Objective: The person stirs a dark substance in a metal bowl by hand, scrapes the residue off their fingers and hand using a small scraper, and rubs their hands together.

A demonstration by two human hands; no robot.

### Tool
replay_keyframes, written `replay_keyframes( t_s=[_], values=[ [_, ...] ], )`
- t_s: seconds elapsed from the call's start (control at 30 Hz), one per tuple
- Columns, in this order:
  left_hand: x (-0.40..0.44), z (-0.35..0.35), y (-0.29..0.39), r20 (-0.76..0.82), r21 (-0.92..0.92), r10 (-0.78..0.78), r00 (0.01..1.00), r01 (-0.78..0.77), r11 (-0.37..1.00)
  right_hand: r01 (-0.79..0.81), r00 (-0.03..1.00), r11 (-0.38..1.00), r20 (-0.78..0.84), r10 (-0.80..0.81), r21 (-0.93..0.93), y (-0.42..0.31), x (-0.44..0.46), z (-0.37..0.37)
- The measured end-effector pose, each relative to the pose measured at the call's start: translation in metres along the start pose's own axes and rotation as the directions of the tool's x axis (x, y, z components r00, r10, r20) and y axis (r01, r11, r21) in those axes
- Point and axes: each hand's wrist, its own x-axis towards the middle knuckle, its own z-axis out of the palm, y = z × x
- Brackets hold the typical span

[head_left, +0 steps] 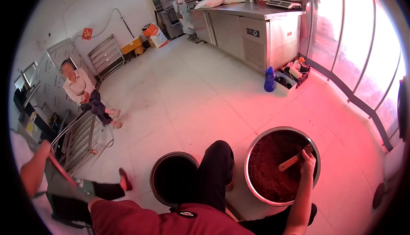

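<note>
My right hand [308, 162] is closed on the upper end of a flat, wood-coloured tool [290, 163]. The tool slants over a large round metal bowl [247, 166] at the lower right. Dark red, crumbly stuff [271, 166] fills much of the bowl, and the tool's lower end touches its surface. Left of my raised knee stands a dark round bucket [152, 179]; its inside is too dark to make out. My left hand is not in view.
A seated person [79, 85] is at the left; another person's arm [36, 171] shows nearer, at the left edge. Metal racks [81, 141] stand between them. A steel counter [226, 28] is at the back, with a blue bottle [269, 79] and boxes [285, 85] below it.
</note>
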Motion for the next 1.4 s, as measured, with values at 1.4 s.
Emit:
replay_keyframes(
  t_s=[1.4],
  values=[
    [0.014, -0.029, 0.075, -0.619, 0.055, 0.324, 0.716, -0.372, 0.927, 0.041, 0.996, 0.994, 0.088, -0.032, -0.102, 0.037, 0.019, -0.025]
  ],
)
